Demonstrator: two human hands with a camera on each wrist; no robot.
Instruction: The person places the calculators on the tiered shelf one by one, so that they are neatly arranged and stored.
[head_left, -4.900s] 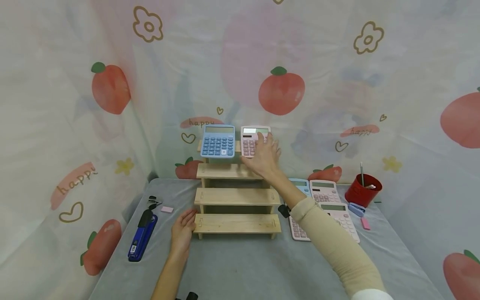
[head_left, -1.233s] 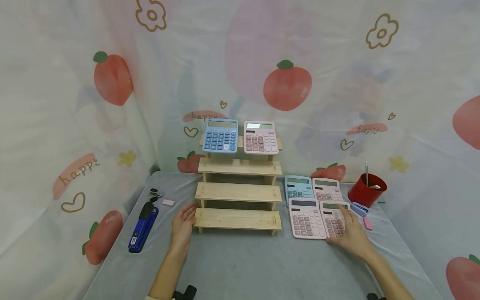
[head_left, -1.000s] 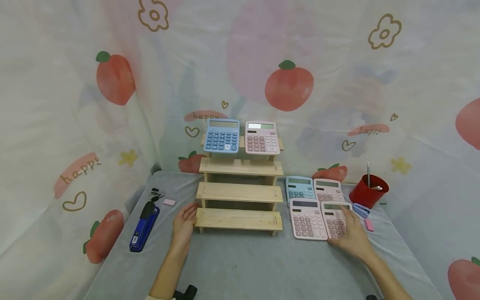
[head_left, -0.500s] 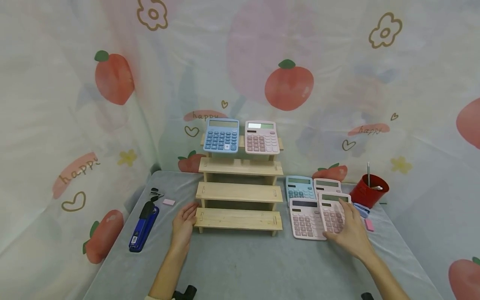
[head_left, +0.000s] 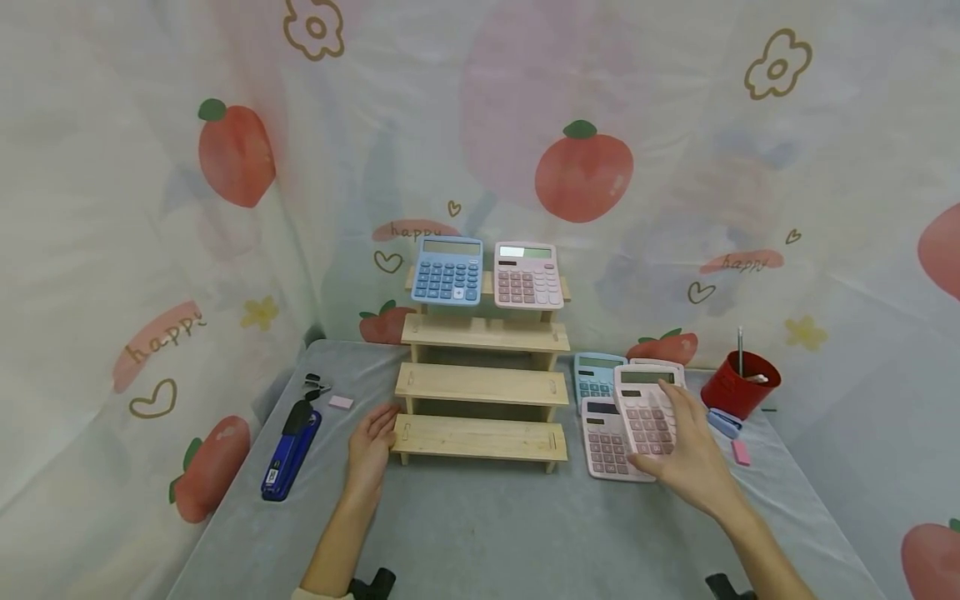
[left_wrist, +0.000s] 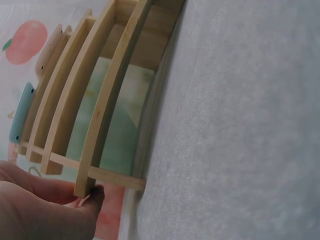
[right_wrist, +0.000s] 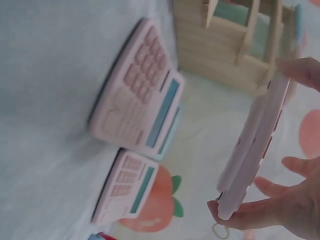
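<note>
My right hand (head_left: 693,467) grips a pink calculator (head_left: 649,421) by its edges. In the right wrist view the calculator (right_wrist: 255,145) is lifted off the table, seen edge-on between thumb and fingers. In the head view it overlaps another pink calculator (head_left: 604,450) lying on the table. With thumb and fingers, my left hand (head_left: 369,450) pinches the left end of the lowest plank of a stepped wooden rack (head_left: 480,385). On the rack's top step a blue calculator (head_left: 447,271) and a pink calculator (head_left: 527,277) lean side by side.
Behind the held calculator lies a light blue calculator (head_left: 596,375), with a pink one mostly hidden beside it. A red pen cup (head_left: 738,387), a small blue stapler (head_left: 724,423) and a pink eraser (head_left: 741,452) sit further right. At left are a large blue stapler (head_left: 291,450) and another eraser (head_left: 341,402).
My right hand has left the pink calculator on the top step, gripped the front right one on the table, raised it and carried it slightly left. My left hand stays at the rack.
</note>
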